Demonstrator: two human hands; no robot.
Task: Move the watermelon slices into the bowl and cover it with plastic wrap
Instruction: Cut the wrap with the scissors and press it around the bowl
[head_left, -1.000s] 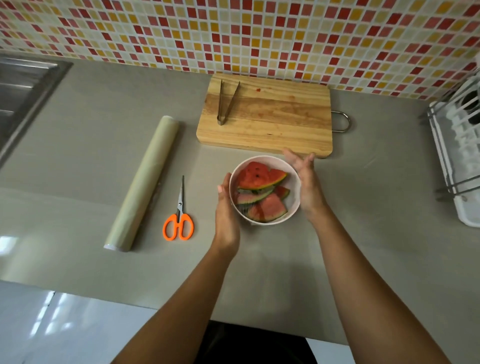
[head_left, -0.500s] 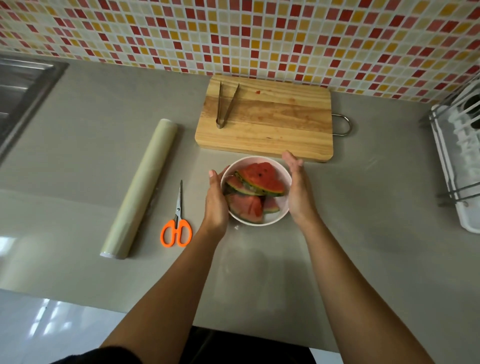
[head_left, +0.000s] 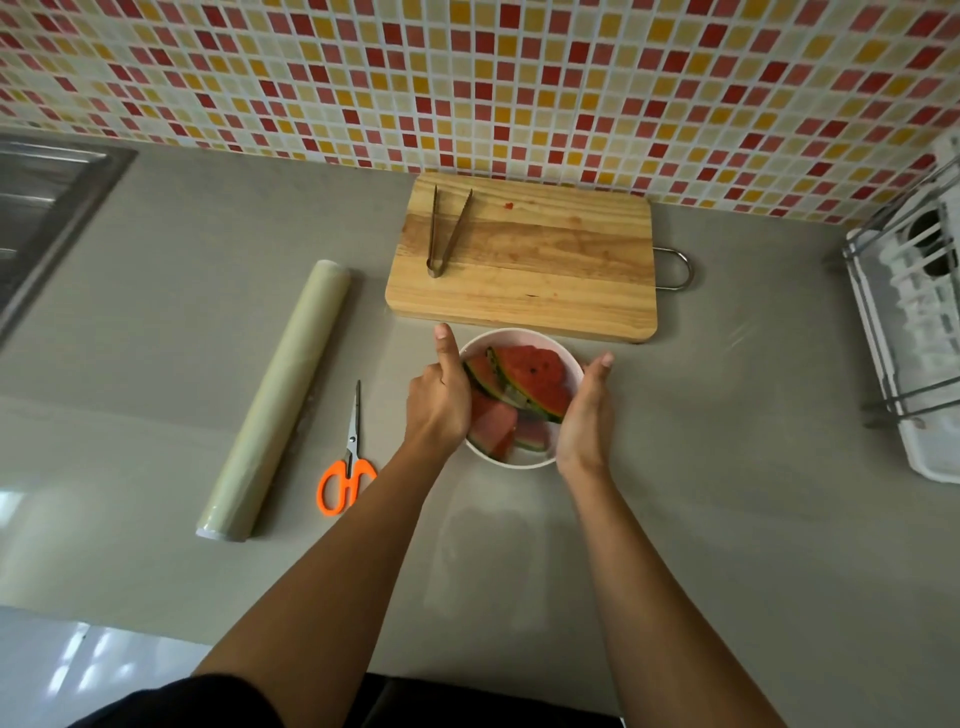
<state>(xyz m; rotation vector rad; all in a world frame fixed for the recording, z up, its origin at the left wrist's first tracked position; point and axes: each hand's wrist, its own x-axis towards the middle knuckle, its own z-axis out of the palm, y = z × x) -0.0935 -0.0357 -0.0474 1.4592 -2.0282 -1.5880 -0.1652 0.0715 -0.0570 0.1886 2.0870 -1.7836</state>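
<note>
Left hand (head_left: 439, 410) and right hand (head_left: 584, 421) hide the bowl (head_left: 519, 335) at nine and three o'clock; sink (head_left: 47, 208), dish rack (head_left: 914, 322) cropped

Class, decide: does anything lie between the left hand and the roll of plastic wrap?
Yes. The orange-handled scissors lie flat between the left hand, at the white bowl, and the pale roll of plastic wrap; a reach would likely pass over them.

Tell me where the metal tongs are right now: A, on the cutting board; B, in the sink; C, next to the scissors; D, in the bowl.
A: the tongs lie on the left part of the wooden cutting board, apart from the bowl.
</note>
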